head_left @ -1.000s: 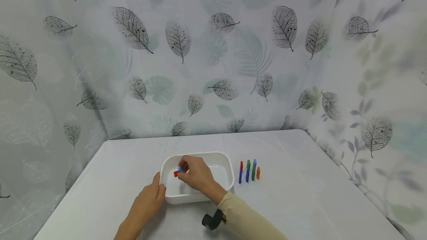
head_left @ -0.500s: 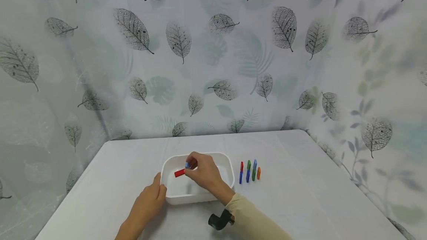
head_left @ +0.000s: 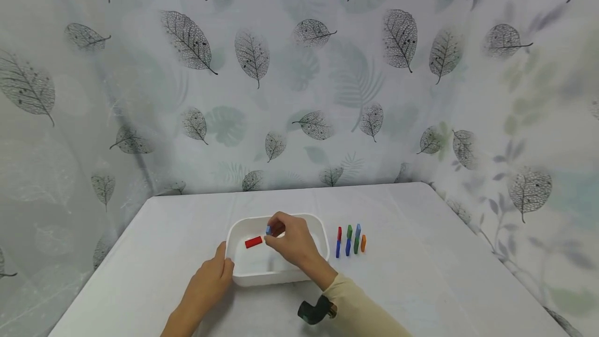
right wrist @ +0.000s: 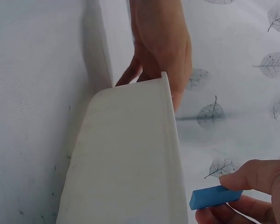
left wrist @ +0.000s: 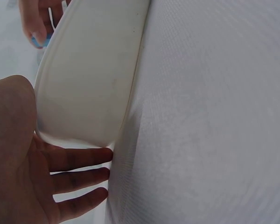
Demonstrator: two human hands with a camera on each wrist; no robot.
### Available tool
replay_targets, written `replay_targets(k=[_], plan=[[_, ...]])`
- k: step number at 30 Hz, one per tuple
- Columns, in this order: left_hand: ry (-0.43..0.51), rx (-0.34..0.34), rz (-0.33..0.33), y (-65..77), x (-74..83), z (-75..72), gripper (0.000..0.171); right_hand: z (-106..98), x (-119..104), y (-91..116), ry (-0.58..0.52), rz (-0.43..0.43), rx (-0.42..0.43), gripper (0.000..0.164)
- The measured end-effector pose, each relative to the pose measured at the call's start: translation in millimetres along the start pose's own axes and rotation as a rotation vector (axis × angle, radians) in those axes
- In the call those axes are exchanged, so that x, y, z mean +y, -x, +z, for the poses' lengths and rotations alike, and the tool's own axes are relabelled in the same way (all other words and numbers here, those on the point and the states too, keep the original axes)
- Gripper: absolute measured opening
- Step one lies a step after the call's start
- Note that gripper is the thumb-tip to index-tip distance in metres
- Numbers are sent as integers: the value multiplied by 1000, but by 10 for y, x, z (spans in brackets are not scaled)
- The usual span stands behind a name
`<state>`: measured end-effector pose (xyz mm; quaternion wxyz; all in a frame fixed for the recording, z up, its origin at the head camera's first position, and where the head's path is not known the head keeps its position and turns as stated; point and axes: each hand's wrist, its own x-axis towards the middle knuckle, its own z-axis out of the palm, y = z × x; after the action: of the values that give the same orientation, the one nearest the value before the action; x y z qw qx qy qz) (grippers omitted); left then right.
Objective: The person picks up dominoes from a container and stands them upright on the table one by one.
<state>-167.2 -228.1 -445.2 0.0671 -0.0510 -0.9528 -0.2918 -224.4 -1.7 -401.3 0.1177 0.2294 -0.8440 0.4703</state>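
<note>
A white plastic tray [head_left: 255, 279] stands on the table, with a red rectangular block [head_left: 254, 242] lying inside at its left. My left hand [head_left: 208, 282] holds the tray's left end, thumb at the rim and fingers against the outer wall; the left wrist view shows the fingers [left wrist: 81, 158] spread at the corner. Over the tray, my right hand [head_left: 295, 241] pinches a light blue rectangular block [right wrist: 213, 197] between thumb and fingers. In the head view only a small bit of that block shows, raised above the tray floor.
Right of the tray, coloured blocks form short columns on the white table [head_left: 421, 274]: red [head_left: 339, 233] with blue, green [head_left: 349, 231] with blue, light blue [head_left: 357, 230] with green, and a lone orange block [head_left: 363, 243]. A leaf-patterned curtain [head_left: 299, 92] surrounds the table's far side.
My right hand has moved a little to the right with the light blue block, away from the red block, which now shows whole. The left hand stays on the tray.
</note>
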Motion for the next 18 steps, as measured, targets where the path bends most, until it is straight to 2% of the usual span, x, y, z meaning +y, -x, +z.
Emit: replay_targets(k=[18], plan=[[-1,-5,-8,10,15,-3,46,-195,41,105,-21,-41,45,16]])
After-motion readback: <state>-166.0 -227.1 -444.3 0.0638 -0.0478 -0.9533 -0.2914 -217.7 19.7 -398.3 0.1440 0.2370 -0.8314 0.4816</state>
